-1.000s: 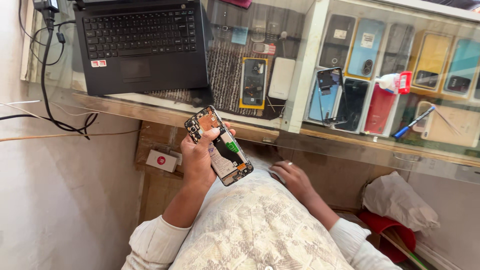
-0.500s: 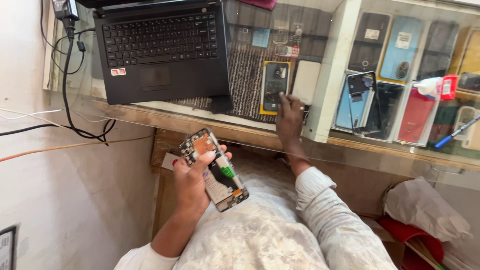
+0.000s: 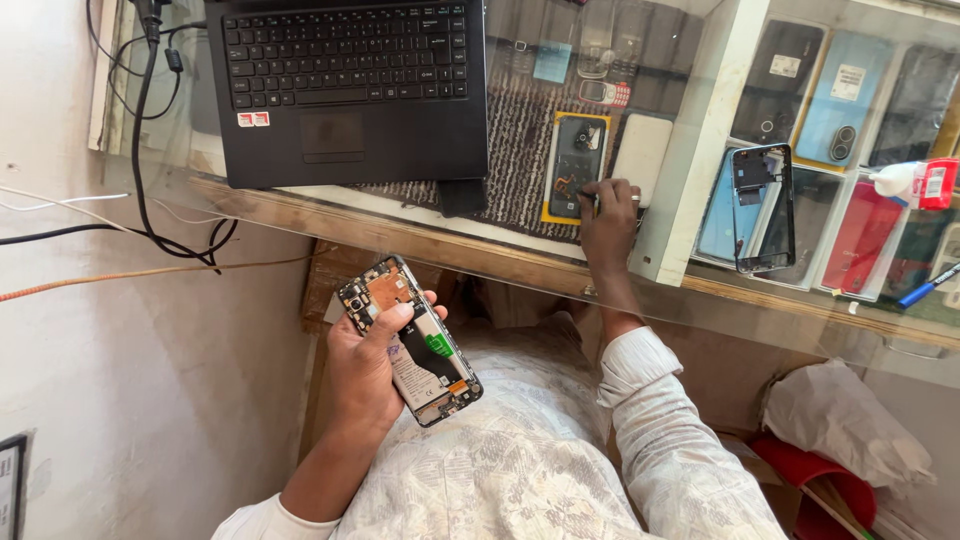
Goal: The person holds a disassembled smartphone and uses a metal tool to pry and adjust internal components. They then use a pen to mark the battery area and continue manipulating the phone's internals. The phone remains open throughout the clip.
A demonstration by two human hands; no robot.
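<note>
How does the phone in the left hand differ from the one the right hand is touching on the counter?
The opened phone is held up in the left hand, below the counter; the yellow-edged phone lies flat on the counter under the right hand. The opened phone shows a board, battery and green tab; the yellow-edged phone shows a dark inside within a yellow rim. Both appear to be backless, with their insides facing up.

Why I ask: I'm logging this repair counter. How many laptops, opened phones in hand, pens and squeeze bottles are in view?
black laptop: 1
opened phone, held in the left hand: 1
blue pen: 1
white bottle with a red label: 1
Total: 4
</note>
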